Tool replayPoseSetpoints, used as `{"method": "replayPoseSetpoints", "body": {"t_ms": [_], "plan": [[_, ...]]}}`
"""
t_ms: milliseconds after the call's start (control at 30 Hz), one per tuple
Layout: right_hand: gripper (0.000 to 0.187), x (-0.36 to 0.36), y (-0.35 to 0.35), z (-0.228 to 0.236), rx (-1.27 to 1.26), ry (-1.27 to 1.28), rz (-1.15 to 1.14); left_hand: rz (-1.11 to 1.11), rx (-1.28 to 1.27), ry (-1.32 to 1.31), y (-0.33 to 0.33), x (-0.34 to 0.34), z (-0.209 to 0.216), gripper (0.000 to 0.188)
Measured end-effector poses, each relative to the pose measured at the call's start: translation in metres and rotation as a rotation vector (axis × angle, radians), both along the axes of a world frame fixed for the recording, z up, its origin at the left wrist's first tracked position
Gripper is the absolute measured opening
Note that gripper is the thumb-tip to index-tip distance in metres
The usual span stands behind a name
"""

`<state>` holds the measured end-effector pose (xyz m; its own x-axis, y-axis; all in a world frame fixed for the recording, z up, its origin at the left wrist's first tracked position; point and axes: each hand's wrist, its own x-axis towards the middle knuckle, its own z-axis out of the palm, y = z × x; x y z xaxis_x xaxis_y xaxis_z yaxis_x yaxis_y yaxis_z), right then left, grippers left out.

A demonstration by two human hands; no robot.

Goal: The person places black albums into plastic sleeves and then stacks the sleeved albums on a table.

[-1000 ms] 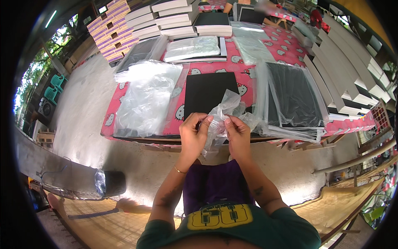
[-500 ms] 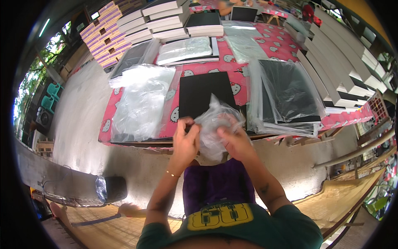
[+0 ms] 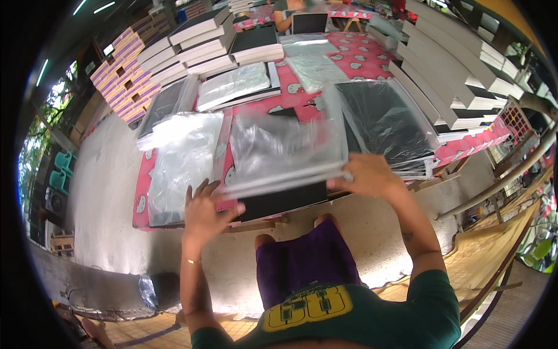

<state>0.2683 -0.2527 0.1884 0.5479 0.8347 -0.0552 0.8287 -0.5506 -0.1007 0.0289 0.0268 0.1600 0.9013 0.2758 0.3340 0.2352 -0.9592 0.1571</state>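
A clear plastic bag (image 3: 279, 148), smeared by motion, stretches between my hands over a black flat board or cover (image 3: 285, 200). My left hand (image 3: 206, 215) is at the bag's near left corner, fingers spread and thumb apart. At the opposite end, my right hand (image 3: 372, 176) pinches the bag's near edge between thumb and fingers. Left of the bag lies a pile of clear plastic bags (image 3: 183, 174). To the right rests a stack of black covers in clear plastic (image 3: 381, 119).
Thick white-edged stacks with black tops (image 3: 200, 43) stand at the back left, and tall white stacks (image 3: 447, 70) at the right. More plastic bags (image 3: 314, 70) lie farther along the pink patterned table (image 3: 357, 55). Another person (image 3: 283, 22) is at the far end.
The crumpled plastic between my hands has been spread out flat over the black cover. My hands have moved apart, left hand leftward and right hand rightward. The view has shifted slightly.
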Motion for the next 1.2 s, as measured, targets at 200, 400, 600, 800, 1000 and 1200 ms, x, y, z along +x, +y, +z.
{"method": "replayPoseSetpoints", "body": {"t_ms": [200, 400, 600, 800, 1000, 1200], "plan": [[0.037, 0.028, -0.007, -0.075, 0.874, 1.339, 0.384, -0.303, -1.553, -0.59, -0.039, -0.019, -0.023, 0.027], [0.034, 0.015, -0.013, -0.09, 0.102, 1.282, 0.561, -0.449, -1.3, -0.455, -0.033, 0.002, -0.004, 0.037], [0.022, 0.002, -0.009, -0.096, 1.199, 2.07, 0.109, -0.119, -1.564, 0.288, -0.043, 0.003, -0.035, 0.056], [0.05, 0.014, -0.031, -0.15, 0.615, 1.723, 0.372, -0.331, -2.064, -0.772, -0.038, 0.003, -0.028, 0.019], [0.049, -0.01, -0.039, -0.129, 0.693, 2.028, 0.218, -0.052, -1.725, -0.184, -0.018, -0.038, -0.088, 0.035], [0.031, -0.008, -0.054, -0.184, 0.632, 1.966, 0.321, -0.275, -2.114, -0.482, -0.012, -0.033, -0.067, 0.038]]}}
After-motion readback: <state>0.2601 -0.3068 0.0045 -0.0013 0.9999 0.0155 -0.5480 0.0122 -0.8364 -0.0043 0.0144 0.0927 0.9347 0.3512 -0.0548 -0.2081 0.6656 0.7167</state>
